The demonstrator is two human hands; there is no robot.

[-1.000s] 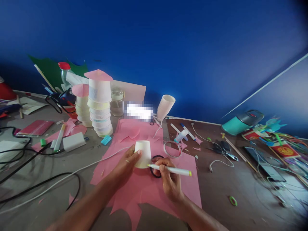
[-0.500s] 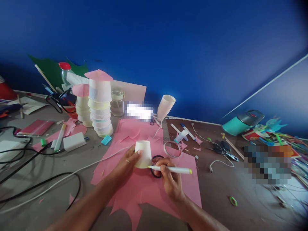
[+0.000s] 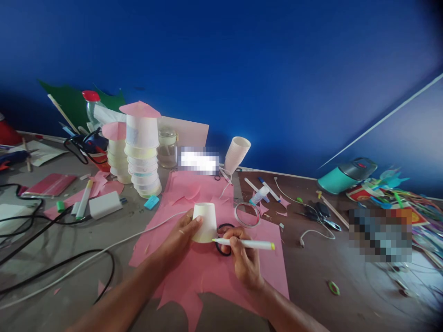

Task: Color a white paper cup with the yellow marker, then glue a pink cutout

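An upside-down white paper cup point(image 3: 205, 220) stands on a cut-up pink paper sheet point(image 3: 207, 272). My left hand point(image 3: 180, 237) grips the cup's side from the left. My right hand point(image 3: 244, 260) holds a white marker with a yellow-green end point(image 3: 247, 244), lying nearly level, its tip touching the paper at the cup's lower right rim. A black ring point(image 3: 224, 240) lies on the pink sheet, partly under my right fingers.
Stacks of paper cups with pink cone tops point(image 3: 142, 152) stand behind left, a tilted cup stack point(image 3: 237, 154) behind the sheet. A tape roll point(image 3: 247, 214), scissors point(image 3: 320, 214), cables point(image 3: 62, 263), markers point(image 3: 83, 199) and a teal container point(image 3: 346, 175) are scattered around.
Almost nothing has changed. The marker tip has crept slightly closer along the cup's base, and the view has shifted a little.
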